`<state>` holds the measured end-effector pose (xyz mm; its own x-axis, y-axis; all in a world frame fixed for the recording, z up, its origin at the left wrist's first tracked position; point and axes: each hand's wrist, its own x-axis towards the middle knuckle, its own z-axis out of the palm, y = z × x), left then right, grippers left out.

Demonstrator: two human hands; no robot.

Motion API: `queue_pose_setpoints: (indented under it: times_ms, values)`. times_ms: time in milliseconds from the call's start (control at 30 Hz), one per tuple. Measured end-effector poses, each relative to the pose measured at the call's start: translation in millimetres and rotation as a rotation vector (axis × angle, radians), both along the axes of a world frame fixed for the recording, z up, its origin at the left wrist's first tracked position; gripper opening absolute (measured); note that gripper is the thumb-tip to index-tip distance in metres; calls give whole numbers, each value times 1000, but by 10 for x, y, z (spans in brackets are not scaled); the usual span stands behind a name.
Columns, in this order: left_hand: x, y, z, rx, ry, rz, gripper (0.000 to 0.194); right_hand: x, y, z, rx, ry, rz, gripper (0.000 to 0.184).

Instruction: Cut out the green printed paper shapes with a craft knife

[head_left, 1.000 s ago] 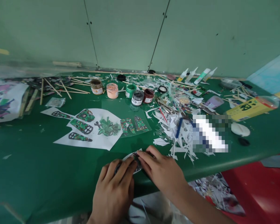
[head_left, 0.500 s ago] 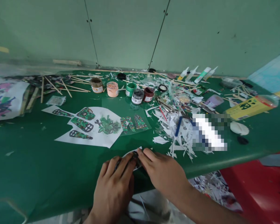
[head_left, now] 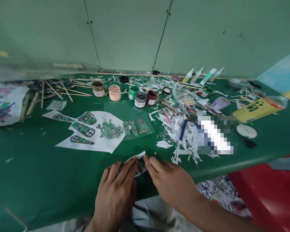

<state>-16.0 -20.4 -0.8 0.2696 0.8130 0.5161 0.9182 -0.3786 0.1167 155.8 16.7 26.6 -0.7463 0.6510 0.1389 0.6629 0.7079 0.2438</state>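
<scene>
At the front edge of the green table lies a small paper cutout [head_left: 140, 168], white-edged with dark printed shapes. My left hand [head_left: 118, 187] covers its left part, fingers close together and bent over it, the thumb hidden. My right hand [head_left: 170, 180] grips the right end, fingertips pressed together at the edge. Between the two sets of fingertips a strip of the printed face shows. Just beyond my hands lies a larger white sheet [head_left: 108, 145] with green camouflage-like pieces on it. A clear plastic sheet [head_left: 145, 135] with similar printed pieces adjoins it.
Open paint jars [head_left: 114, 93] stand at the back middle. A heap of white paper scraps [head_left: 169, 130] spreads to the right, with metal tools [head_left: 170, 109] in it. Wooden sticks [head_left: 67, 91] lie at back left. A yellow-labelled container [head_left: 258, 111] lies on its side at right.
My fingertips have drawn slightly apart, the left ones shifting left, and more of the cutout's dark printed face shows between them. The whole view has shifted slightly.
</scene>
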Motion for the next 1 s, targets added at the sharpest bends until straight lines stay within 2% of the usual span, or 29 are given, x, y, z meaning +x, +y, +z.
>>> queue_pose_setpoints:
  times_ms: [133, 233, 333, 433, 533, 700, 833, 1000]
  values:
    - [0, 9, 16, -19, -48, 11, 30, 70, 27, -4, -63, 18, -21, 44]
    - [-59, 20, 75, -38, -44, -9, 31, 189, 109, 6, -136, 180, -104, 29]
    - [-156, 24, 143, -66, 15, -93, 35, 303, 188, 46, -210, 338, -141, 34]
    - [-227, 9, 149, -47, 40, -182, 34, 318, 217, 74, -313, 392, -84, 37]
    - [-248, -25, 92, -1, 30, -198, 33, 220, 207, 39, -360, 433, -66, 37]
    - [-250, -68, 2, -14, 0, -172, 35, -45, 185, -85, -374, 496, -131, 37]
    - [-257, -77, -11, 8, 7, -173, 36, -214, 210, -116, -363, 470, -133, 36]
    - [-253, -75, -1, -33, -1, -166, 37, -290, 244, -94, -361, 397, -142, 34]
